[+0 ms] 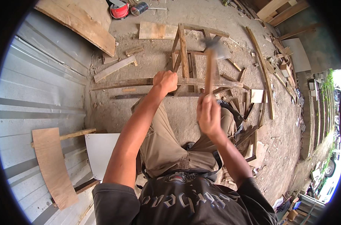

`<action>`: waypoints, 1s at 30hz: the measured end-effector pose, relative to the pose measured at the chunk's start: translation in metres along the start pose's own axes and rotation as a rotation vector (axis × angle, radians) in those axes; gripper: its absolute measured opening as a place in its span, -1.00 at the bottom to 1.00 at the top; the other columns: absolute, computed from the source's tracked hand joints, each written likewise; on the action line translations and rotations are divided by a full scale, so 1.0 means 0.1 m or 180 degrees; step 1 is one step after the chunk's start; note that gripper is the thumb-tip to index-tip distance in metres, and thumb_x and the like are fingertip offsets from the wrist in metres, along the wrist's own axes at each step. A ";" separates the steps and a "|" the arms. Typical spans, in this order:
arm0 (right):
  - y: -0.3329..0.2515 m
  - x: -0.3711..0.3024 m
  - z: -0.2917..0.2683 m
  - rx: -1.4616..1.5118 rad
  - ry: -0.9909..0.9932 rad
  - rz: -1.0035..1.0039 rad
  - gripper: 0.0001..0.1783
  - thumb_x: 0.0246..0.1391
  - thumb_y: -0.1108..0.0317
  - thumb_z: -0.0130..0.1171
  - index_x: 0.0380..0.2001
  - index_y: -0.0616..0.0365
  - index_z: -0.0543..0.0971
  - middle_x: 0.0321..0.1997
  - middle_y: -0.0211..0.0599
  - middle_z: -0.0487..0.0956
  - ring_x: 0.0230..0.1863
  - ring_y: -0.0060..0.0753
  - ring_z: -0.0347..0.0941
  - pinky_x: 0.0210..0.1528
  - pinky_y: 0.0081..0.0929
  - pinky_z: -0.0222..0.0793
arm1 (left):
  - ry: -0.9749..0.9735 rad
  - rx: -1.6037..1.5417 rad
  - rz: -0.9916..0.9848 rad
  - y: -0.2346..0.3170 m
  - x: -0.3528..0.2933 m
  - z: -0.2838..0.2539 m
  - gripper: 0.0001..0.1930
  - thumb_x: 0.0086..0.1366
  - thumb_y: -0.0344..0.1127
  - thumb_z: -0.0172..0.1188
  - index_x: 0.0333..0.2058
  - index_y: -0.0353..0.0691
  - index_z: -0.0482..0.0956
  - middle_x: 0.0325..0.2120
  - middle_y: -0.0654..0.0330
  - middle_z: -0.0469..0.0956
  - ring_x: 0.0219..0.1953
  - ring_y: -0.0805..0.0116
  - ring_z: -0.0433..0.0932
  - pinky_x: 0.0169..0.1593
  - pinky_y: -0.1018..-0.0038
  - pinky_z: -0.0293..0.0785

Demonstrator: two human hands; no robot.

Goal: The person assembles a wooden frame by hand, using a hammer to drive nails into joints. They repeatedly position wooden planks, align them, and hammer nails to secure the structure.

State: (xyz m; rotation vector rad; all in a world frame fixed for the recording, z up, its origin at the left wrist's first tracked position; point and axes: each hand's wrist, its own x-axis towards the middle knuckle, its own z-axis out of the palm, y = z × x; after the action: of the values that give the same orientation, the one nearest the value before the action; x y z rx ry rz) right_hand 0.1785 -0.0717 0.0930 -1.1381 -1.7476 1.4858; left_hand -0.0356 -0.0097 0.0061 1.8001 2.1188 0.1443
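Note:
My right hand [209,114] is wrapped round the wooden handle of a hammer [210,71]. The hammer points away from me, and its dark head is smeared by motion. My left hand [165,81] is closed over a long wooden beam [121,84] that runs crosswise in front of my knees. Its fingertips are hidden from this view. Just beyond the beam stands a wooden frame [183,50] of several joined battens, partly behind the hammer. A second, darker batten [136,96] lies nearer to me, parallel to the beam.
Offcuts and a short plank [115,69] litter the floor on the left, beside a corrugated metal wall [39,75]. A plywood piece [155,30], a red bucket [119,11] and a dark can [139,8] are at the far side. A long timber [261,73] and scrap wood lie on the right.

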 end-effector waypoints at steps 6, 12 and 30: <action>-0.30 -0.11 -0.16 0.0129 -0.0223 0.1173 -0.44 0.39 -0.10 -0.20 -0.40 0.22 0.41 -0.69 -0.58 0.24 -0.74 -0.75 0.11 -0.72 -0.62 0.03 | -0.0023 0.0062 0.0023 -0.03 -0.01 -0.01 -0.83 0.02 -0.43 0.14 -0.44 -0.24 0.70 -0.39 -0.02 0.68 -0.29 0.03 0.69 -0.20 0.20 0.62; 0.05 -0.03 -0.06 0.0173 0.0037 0.0000 -0.45 0.40 -0.10 -0.23 -0.37 0.21 0.39 -0.69 -0.61 0.20 -0.74 -0.70 0.07 -0.71 -0.60 0.02 | -0.0171 0.0100 0.0003 0.04 0.01 0.00 -0.83 0.02 -0.43 0.14 -0.43 -0.23 0.71 -0.36 -0.03 0.68 -0.28 0.03 0.69 -0.20 0.21 0.62; -0.26 -0.17 -0.25 0.0076 -0.0345 0.1423 -0.47 0.41 -0.06 -0.23 -0.39 0.20 0.38 -0.69 -0.58 0.23 -0.73 -0.74 0.10 -0.70 -0.64 0.04 | -0.0047 0.0153 0.0031 -0.06 -0.02 0.02 -0.83 0.03 -0.45 0.12 -0.46 -0.25 0.70 -0.42 -0.01 0.69 -0.34 0.10 0.70 -0.29 0.25 0.64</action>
State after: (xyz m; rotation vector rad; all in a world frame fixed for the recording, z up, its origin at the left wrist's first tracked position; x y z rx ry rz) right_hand 0.2018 -0.0752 0.1250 -1.5327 -1.6050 1.8505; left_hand -0.0399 -0.0126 0.0028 1.8332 2.1208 0.0828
